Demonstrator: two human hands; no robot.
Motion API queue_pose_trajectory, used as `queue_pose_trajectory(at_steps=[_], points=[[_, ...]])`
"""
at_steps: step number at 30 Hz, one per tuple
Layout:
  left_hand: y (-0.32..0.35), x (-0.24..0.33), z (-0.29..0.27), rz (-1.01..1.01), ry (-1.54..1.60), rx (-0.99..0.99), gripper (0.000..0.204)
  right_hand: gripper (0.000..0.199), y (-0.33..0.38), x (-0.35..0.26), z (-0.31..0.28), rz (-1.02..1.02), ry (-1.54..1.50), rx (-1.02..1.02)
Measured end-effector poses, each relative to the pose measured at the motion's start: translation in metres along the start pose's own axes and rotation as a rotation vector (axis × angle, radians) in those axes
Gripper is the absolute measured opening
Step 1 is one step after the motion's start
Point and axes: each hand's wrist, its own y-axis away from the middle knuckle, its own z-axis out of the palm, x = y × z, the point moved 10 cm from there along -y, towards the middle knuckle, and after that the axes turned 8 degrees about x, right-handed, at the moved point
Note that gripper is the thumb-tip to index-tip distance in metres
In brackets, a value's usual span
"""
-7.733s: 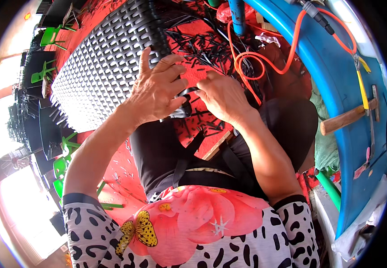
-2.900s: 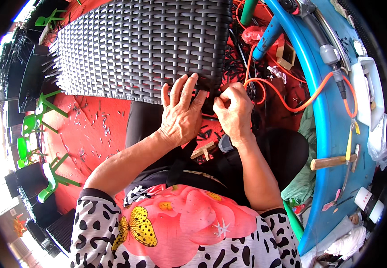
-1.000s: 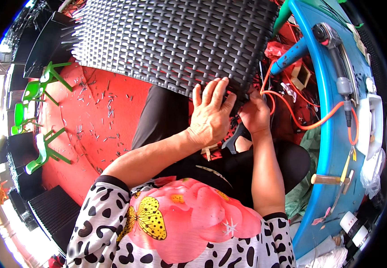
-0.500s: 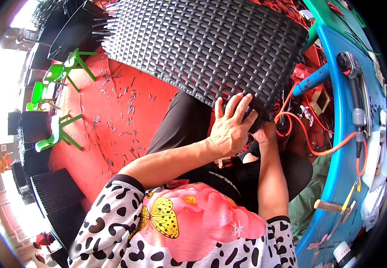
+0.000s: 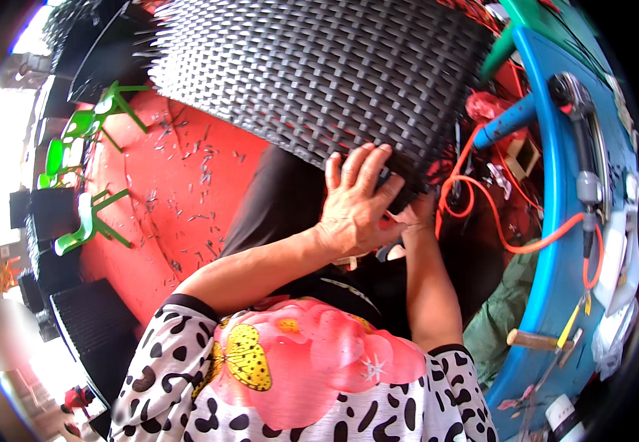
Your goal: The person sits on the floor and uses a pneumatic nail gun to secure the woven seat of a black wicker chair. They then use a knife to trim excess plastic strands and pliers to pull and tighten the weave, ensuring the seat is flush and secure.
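A black woven panel point(image 5: 319, 74) lies tilted across the person's lap, its near edge at the hands and its far end reaching out over the red floor point(image 5: 164, 199). The left hand point(image 5: 356, 202) lies flat on the panel's near edge, fingers point(image 5: 367, 158) spread and pressed on the weave, gripping nothing. The right hand point(image 5: 415, 214) sits just beside it at the panel's corner, mostly hidden by the left; whether its fingers are closed cannot be told. An orange cable point(image 5: 481, 214) loops just right of the hands, toward a blue table point(image 5: 555, 243). Green chairs point(image 5: 83, 177) stand well off to the left.
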Motion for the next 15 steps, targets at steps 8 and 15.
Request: queue_pose_trajectory(at_steps=[8, 15], points=[[0.001, 0.004, 0.006, 0.101, -0.092, -0.023, 0.061, 0.051, -0.002, -0.009, 0.013, -0.037, 0.024, -0.003], [-0.005, 0.007, -0.008, 0.306, -0.096, 0.010, 0.048, 0.044, 0.001, -0.007, 0.021, 0.006, 0.037, 0.017]])
